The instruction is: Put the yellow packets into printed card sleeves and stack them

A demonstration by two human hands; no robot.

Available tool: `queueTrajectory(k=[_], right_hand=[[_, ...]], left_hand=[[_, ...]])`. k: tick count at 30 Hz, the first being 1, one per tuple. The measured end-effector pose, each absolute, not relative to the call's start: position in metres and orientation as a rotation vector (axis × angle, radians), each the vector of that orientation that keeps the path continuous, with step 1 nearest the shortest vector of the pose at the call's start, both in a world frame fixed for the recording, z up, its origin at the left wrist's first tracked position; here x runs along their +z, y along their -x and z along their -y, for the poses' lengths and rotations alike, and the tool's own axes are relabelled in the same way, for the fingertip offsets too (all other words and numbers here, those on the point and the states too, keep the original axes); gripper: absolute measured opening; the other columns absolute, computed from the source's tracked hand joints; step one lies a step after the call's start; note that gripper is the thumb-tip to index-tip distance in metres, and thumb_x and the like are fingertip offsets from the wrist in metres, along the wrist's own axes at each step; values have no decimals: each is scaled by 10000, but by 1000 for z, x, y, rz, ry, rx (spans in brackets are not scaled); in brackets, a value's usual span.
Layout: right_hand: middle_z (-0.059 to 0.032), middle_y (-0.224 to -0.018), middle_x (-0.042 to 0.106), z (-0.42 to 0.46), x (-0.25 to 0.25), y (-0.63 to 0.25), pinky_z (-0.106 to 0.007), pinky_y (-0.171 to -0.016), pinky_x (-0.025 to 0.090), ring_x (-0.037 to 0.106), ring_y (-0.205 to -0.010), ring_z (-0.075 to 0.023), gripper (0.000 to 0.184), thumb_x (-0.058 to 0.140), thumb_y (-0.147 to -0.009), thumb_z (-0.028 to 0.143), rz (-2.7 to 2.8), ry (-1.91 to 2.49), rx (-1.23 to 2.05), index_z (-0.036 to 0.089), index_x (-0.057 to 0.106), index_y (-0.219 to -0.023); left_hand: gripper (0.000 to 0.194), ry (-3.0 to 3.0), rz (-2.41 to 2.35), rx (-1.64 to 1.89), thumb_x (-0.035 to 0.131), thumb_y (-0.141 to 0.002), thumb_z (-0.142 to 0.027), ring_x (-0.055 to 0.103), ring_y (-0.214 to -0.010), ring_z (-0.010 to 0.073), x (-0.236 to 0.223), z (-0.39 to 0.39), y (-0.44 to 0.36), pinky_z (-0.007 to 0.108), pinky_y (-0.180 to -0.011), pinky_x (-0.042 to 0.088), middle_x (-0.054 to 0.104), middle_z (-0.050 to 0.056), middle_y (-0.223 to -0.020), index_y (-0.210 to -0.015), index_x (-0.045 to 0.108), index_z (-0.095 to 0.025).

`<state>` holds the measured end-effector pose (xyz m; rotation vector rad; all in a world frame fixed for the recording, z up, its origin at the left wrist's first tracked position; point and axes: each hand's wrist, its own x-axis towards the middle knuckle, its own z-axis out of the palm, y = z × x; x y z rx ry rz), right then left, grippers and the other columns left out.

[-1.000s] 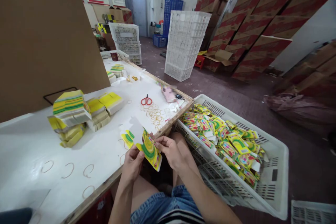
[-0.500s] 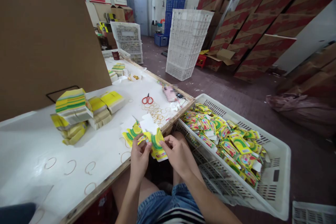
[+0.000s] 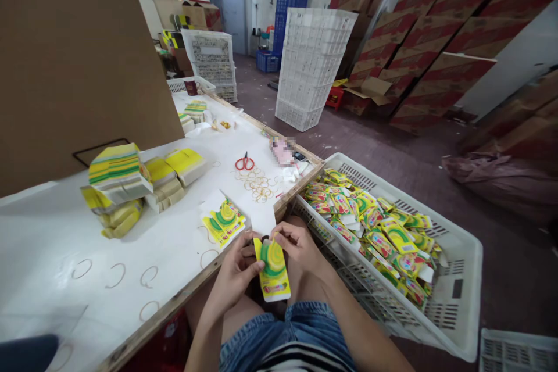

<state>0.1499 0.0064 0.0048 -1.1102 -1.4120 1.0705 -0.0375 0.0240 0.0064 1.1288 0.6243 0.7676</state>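
Observation:
Above my lap, just off the table edge, a small yellow and green printed carton (image 3: 273, 270) hangs between both hands, with a white flap rising from its top. My left hand (image 3: 239, 267) is closed on its left side, the thumb lying on the printed face. At the upper right corner my right hand (image 3: 299, 247) pinches the carton; its fingertips are partly hidden. Left of my hands, flat printed cartons (image 3: 224, 222) lie on the white table (image 3: 174, 270) near its edge.
To my right stands a white plastic crate (image 3: 473, 279) heaped with folded cartons (image 3: 377, 226). Red-handled scissors (image 3: 244, 163) and loose rubber bands (image 3: 257, 186) lie on the table. Bundled carton stacks (image 3: 117, 177) sit at the left by a large brown board (image 3: 82, 64). Stacked white crates (image 3: 311, 70) stand behind.
The carton in my hands has come away from the flat cartons on the table and moved down and right over my lap. It now hangs more upright, facing me.

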Motion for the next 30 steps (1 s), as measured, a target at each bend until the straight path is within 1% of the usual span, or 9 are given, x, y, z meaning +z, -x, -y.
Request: queueTrajectory(k=[3, 6, 9, 12, 15, 17, 25, 27, 30], right_hand=[[-19, -715, 629, -5, 5, -152, -256, -630, 441, 579, -677, -153, 335, 516, -931, 414, 1456, 1167, 958, 174, 652, -741], [-30, -813, 676, -5, 1, -151, -278, -702, 481, 628, -759, -176, 229, 554, -915, 407, 1352, 1147, 947, 201, 651, -940], [-49, -923, 694, -6, -4, -153, -309, -780, 500, 653, -856, -194, 319, 555, -913, 428, 1206, 1142, 911, 225, 581, -1157], [-71, -956, 686, -7, -4, -160, -316, -824, 482, 636, -922, -204, 326, 475, -945, 452, 1252, 1206, 855, 208, 670, -1036], [6, -729, 625, -5, -3, -165, -247, -615, 449, 579, -651, -144, 274, 584, -884, 384, 1399, 1268, 1001, 219, 651, -1091], [70, -619, 553, -5, -3, -165, -207, -503, 361, 472, -505, -99, 357, 665, -801, 281, 1465, 1328, 1067, 231, 593, -1147], [107, -519, 499, -5, -6, -153, -195, -490, 348, 483, -465, -99, 326, 647, -759, 194, 1450, 1443, 940, 219, 571, -1075], [63, -583, 596, -5, -6, -155, -209, -514, 401, 547, -515, -117, 281, 634, -813, 262, 1449, 1372, 986, 209, 609, -1088], [-37, -878, 723, -6, -6, -159, -260, -657, 500, 655, -754, -168, 242, 580, -882, 365, 1410, 1306, 937, 213, 699, -1028]], left_hand=[[549, -1089, -616, 764, 732, -770, -251, 700, -923, 247, 5, -21, 34, 326, -767, 553, 723, 78, -1010, -1232, 435, -248], [763, -1086, -622, 781, 723, -779, -269, 695, -958, 252, 4, -22, 31, 348, -789, 557, 713, 97, -1070, -1398, 276, -281], [618, -1120, -659, 785, 724, -769, -297, 691, -970, 269, 3, -24, 28, 361, -801, 561, 712, 121, -1078, -1308, 431, -222], [470, -1161, -753, 836, 714, -770, -306, 677, -1014, 278, 0, -25, 26, 371, -838, 555, 709, 122, -1093, -1190, 533, -198], [460, -1213, -824, 870, 686, -789, -296, 664, -1046, 277, -3, -24, 24, 371, -856, 550, 695, 126, -1141, -1210, 531, -198], [481, -1223, -802, 862, 664, -805, -283, 649, -1081, 277, -3, -23, 23, 381, -881, 542, 676, 135, -1186, -1252, 507, -199], [521, -1185, -740, 843, 690, -784, -276, 617, -1142, 290, 1, -24, 23, 415, -943, 512, 665, 144, -1207, -1264, 504, -193], [519, -1149, -730, 832, 714, -767, -289, 657, -1066, 288, 3, -25, 24, 406, -891, 538, 696, 139, -1138, -1232, 506, -191], [532, -1106, -711, 810, 736, -748, -287, 696, -963, 270, 6, -24, 24, 382, -834, 558, 730, 117, -1039, -1217, 502, -190]])
